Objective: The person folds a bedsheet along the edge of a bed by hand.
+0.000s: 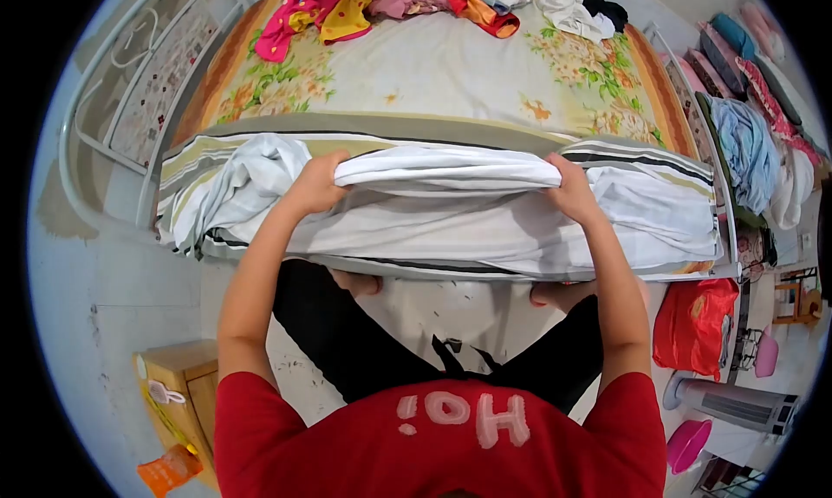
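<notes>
A white striped sheet [433, 223] lies along the near side of the bed, with olive, grey and black stripes at its edges. My left hand [321, 182] is closed round one end of a gathered white fold of it. At the other end of this fold, my right hand [570, 188] grips the cloth in the same way. Between my hands the fold is stretched sideways and sags slightly in the middle. Crumpled parts of the sheet lie beyond each hand, to the left and right. The fingertips are partly hidden by the cloth.
Floral bedding [416, 73] covers the mattress behind, with colourful clothes [347, 17] heaped at the far edge. White metal bed rails [130, 73] stand left. A red bag [695, 326], tower fan [732, 403] and pink basin [689, 446] are at right; a wooden cabinet [204, 403] is lower left.
</notes>
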`<state>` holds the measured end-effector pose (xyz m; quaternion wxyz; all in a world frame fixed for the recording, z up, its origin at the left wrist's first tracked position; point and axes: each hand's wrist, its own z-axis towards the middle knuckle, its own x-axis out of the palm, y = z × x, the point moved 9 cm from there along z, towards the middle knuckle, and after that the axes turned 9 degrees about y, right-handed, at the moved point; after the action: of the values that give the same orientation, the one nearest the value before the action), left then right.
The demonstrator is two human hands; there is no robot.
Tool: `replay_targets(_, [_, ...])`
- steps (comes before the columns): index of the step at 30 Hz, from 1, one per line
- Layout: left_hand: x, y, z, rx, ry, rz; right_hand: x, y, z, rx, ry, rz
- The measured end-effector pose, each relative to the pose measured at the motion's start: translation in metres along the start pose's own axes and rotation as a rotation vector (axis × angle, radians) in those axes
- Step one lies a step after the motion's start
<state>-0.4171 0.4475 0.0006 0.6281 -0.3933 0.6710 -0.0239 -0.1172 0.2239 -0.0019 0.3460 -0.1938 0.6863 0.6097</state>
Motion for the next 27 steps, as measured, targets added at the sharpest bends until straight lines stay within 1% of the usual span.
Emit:
replay_targets(1, [0.002, -0.002, -0.002, 0.041, 0.030, 0.019, -0.001, 0.009, -0.004, 0.035, 0.059, -0.038])
replay_targets(2, [0.003, -0.002, -0.007, 0.039, 0.025, 0.019, 0.002, 0.014, -0.008, 0.070, 0.117, -0.077])
replay_targets(3, [0.010, -0.006, -0.013, 0.066, 0.082, 0.066, 0.004, 0.022, -0.012, -0.036, 0.087, -0.112])
replay_targets(4, [0.018, -0.011, -0.019, 0.093, 0.140, 0.114, 0.010, 0.021, -0.012, -0.041, 0.085, -0.114])
replay_targets(5, [0.029, -0.014, -0.024, 0.018, 0.268, 0.190, 0.031, 0.012, -0.011, 0.035, 0.250, -0.310])
replay_targets(6, [0.033, -0.017, -0.024, 0.019, 0.262, 0.193, 0.051, -0.002, -0.013, 0.113, 0.412, -0.507])
replay_targets(7, [0.051, -0.004, -0.023, -0.104, 0.379, 0.367, 0.063, -0.006, -0.015, 0.060, 0.396, -0.588])
replay_targets(8, [0.066, 0.013, -0.026, -0.231, 0.494, 0.540, 0.072, -0.010, -0.015, 0.109, 0.450, -0.670])
replay_targets(9, [0.063, 0.006, -0.027, -0.093, 0.348, 0.542, 0.071, -0.002, -0.016, -0.042, 0.348, -0.628])
replay_targets(10, [0.061, 0.015, -0.029, -0.093, 0.339, 0.544, 0.067, 0.004, -0.018, -0.193, 0.245, -0.583])
replay_targets(11, [0.047, -0.006, -0.032, 0.129, 0.181, 0.389, 0.067, 0.002, -0.017, -0.197, 0.242, -0.587])
replay_targets(12, [0.030, -0.025, -0.041, 0.348, 0.024, 0.230, 0.056, 0.015, -0.020, -0.339, 0.097, -0.452])
replay_targets(13, [0.037, -0.004, -0.038, 0.140, 0.214, 0.121, 0.044, 0.025, -0.026, -0.478, -0.047, -0.313])
replay_targets(14, [0.033, -0.005, -0.040, 0.137, 0.210, 0.121, 0.040, 0.032, -0.027, -0.482, -0.046, -0.314])
replay_targets(16, [0.035, -0.008, -0.045, 0.167, 0.303, -0.179, 0.047, 0.005, -0.018, -0.008, 0.270, -0.146])
replay_targets(17, [0.038, -0.009, -0.046, 0.107, 0.337, -0.177, 0.049, 0.006, -0.016, 0.008, 0.305, -0.147])
replay_targets(18, [0.037, -0.012, -0.049, 0.108, 0.330, -0.177, 0.048, 0.010, -0.017, 0.003, 0.304, -0.151])
replay_targets(20, [0.050, -0.020, -0.059, 0.114, 0.468, 0.008, 0.051, 0.018, -0.025, 0.057, 0.327, -0.214])
replay_targets(21, [0.053, -0.018, -0.064, -0.063, 0.553, 0.274, 0.056, 0.028, -0.028, -0.030, 0.311, -0.259])
replay_targets(22, [0.056, -0.019, -0.063, -0.062, 0.551, 0.275, 0.061, 0.025, -0.027, -0.030, 0.309, -0.261])
replay_targets(24, [0.068, 0.003, -0.061, -0.238, 0.611, 0.503, 0.089, -0.004, -0.024, 0.033, 0.472, -0.571])
replay_targets(25, [0.073, 0.012, -0.060, -0.233, 0.609, 0.506, 0.091, -0.017, -0.019, 0.049, 0.422, -0.607])
replay_targets(26, [0.067, 0.007, -0.056, -0.028, 0.439, 0.407, 0.091, -0.023, -0.018, 0.052, 0.417, -0.609])
replay_targets(27, [0.052, -0.007, -0.057, 0.173, 0.268, 0.304, 0.082, -0.013, -0.015, -0.077, 0.303, -0.487])
